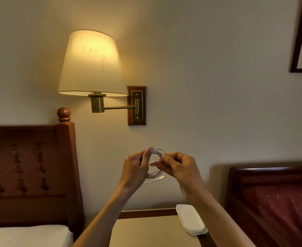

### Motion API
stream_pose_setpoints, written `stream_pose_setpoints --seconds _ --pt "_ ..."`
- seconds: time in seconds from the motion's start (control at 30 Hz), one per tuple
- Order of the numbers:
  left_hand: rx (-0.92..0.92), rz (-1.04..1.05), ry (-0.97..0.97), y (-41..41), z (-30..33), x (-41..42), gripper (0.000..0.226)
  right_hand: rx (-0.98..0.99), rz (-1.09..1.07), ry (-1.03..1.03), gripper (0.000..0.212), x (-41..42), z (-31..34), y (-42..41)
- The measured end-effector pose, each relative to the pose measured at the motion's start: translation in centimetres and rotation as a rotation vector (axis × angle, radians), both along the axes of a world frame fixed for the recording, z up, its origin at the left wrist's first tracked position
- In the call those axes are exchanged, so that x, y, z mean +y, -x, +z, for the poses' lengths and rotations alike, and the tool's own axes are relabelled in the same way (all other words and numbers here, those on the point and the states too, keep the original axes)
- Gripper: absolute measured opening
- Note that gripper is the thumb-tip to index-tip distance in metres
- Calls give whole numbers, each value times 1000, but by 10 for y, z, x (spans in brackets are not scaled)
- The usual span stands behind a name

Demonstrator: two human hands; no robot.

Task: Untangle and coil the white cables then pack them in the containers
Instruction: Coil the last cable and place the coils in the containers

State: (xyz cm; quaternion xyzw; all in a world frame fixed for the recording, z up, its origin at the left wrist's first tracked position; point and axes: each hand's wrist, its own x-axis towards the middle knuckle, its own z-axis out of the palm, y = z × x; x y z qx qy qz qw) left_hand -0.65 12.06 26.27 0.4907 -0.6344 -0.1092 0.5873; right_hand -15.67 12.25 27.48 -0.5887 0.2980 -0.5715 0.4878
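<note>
left hand (pixel 135 169): raised in front of the wall, fingers curling around the left side of the white cable (pixel 154 172) coil, thumb pressing on the coil's top edge.
right hand (pixel 179 168): fingers (pixel 166 158) curling in, pinching the coil's right side; exact contact is hard to make out, the fingertips are overlapping the loops.
white cable: hanging as a coil of several loops between the two sets of fingers, held up in the air, well above the tabletop (pixel 146 232).
cable ends: one connector (pixel 161 178) sticking out just below the right fingers; a second end (pixel 152 164) sitting between the two thumbs, blurred, type not readable.
loop count: cannot tell, strands are merging.
container (pixel 190 219): white, lidded, lying on the tabletop's right edge well below the fingers; part of it is being hidden by the right forearm, contents not visible.
tabletop: cut off by the bottom edge and partly covered by both forearms.
surroundings: lit wall lamp (pixel 91 63) above the fingers; wooden headboard (pixel 30 166) to their left, a second bed (pixel 275 202) to their right, both cropped by the frame.
</note>
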Motion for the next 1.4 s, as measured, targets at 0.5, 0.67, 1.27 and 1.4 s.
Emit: stream_pose_setpoints --seconds 0.5,0.67,1.27,1.4 --pt "295 -172 -244 -3 26 24 52 81 -24 440 39 -14 -20 -5" --pt "357 -200 -274 -12 23 24 54 278 247 377 53 -17 -8 21" --pt "504 -346 -470 -10 17 23 42 311 406 270 51 -21 -8 27" --pt "466 -438 -414 -19 24 30 44 504 272 328 43 -31 -10 36"
